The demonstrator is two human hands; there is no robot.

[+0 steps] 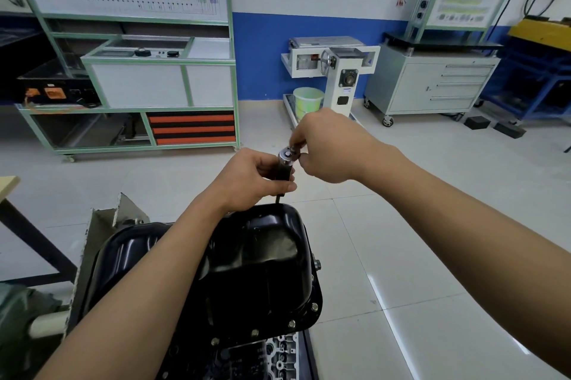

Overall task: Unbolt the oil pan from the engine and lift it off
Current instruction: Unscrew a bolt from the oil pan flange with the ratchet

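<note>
Black oil pan (256, 256) sits below the left grip's (247, 178) tool (285, 168).

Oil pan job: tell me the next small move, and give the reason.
Probably finish with the small metal piece that the right hand pinches at the top of the tool, which the left hand grips above the oil pan. Whether it goes on or comes off I cannot tell. Several bolts still sit in the pan's near flange, so the tool has work left.

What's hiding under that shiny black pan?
Grey engine metal peeks out below the oil pan, whose rim bolts are still in. The pan and the left arm cover everything else underneath.
</note>
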